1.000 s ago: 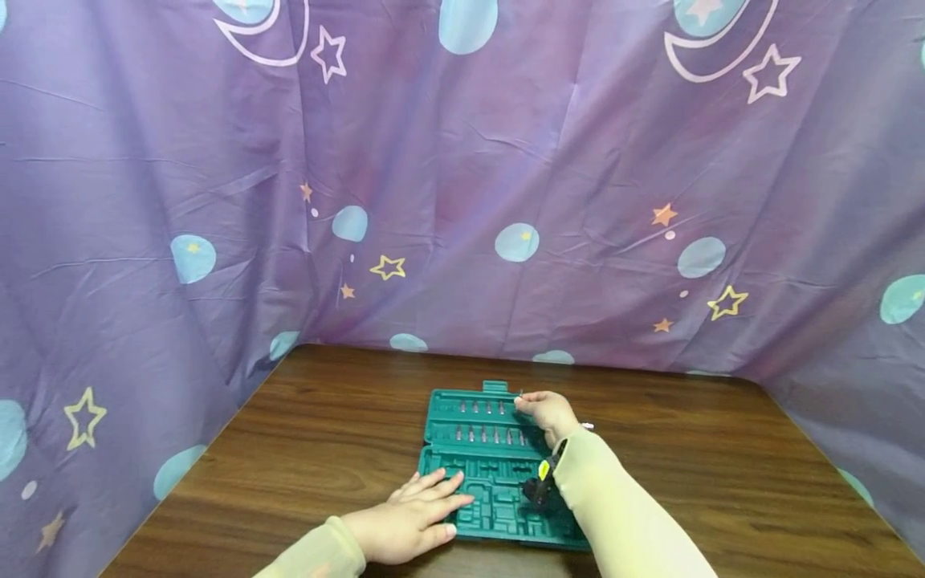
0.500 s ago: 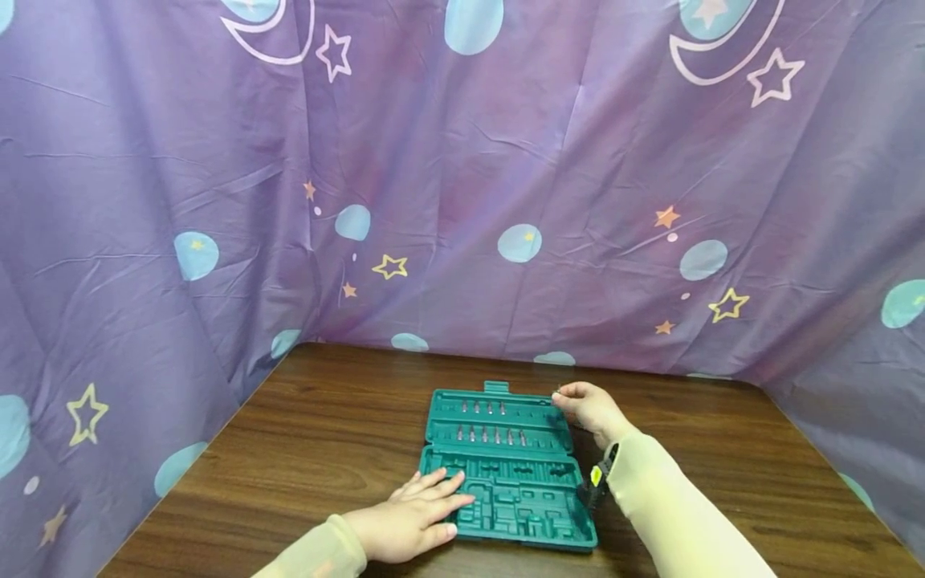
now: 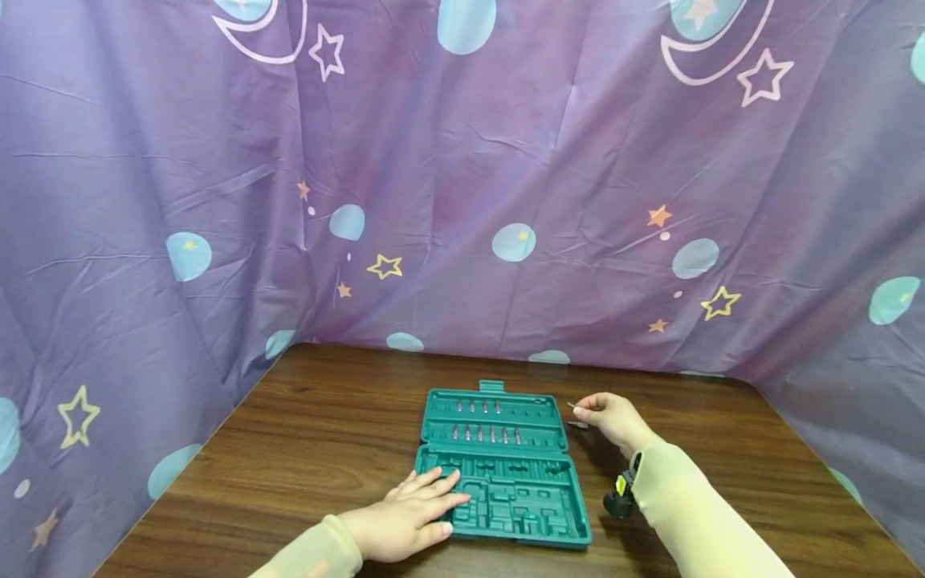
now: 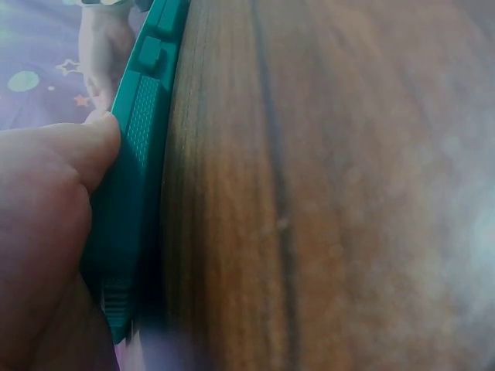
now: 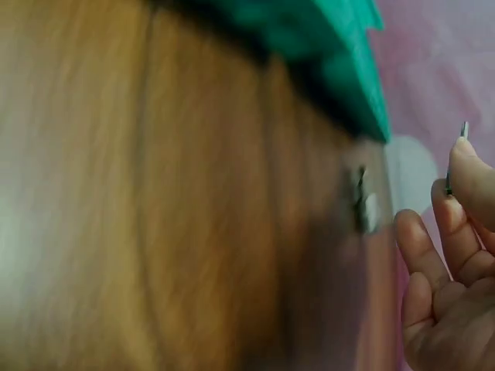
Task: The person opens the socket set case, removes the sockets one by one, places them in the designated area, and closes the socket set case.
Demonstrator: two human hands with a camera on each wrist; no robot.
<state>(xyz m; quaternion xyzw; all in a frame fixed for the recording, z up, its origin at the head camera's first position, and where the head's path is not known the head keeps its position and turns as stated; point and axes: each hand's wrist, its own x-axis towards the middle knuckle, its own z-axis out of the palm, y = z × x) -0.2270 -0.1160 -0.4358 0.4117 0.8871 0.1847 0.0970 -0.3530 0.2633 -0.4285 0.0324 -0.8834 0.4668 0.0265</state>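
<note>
Brown wooden table [image 3: 332,433]; purple starry curtain [image 3: 433,177] behind. Left hand [image 3: 401,523] flat on green case [image 3: 560,510]; right hand [image 3: 613,420] pinches bit [image 5: 464,130].

This is a small draped nook set round a single table, with the room beyond hidden: a creased purple fabric curtain [image 3: 433,160] printed with pale-blue rounds [image 3: 515,242], crescent moons [image 3: 285,36] and orange stars [image 3: 658,216] hangs behind the dark-brown wood-grained table [image 3: 325,449] and along its left and right sides. It serves as a plain tabletop work spot, shown by the open green plastic case [image 3: 522,540] with moulded recesses and short rows of slim metal bits [image 3: 480,434] at the table's middle, and a black wrist-worn device [image 3: 618,499] with a yellow patch above the table's right part
</note>
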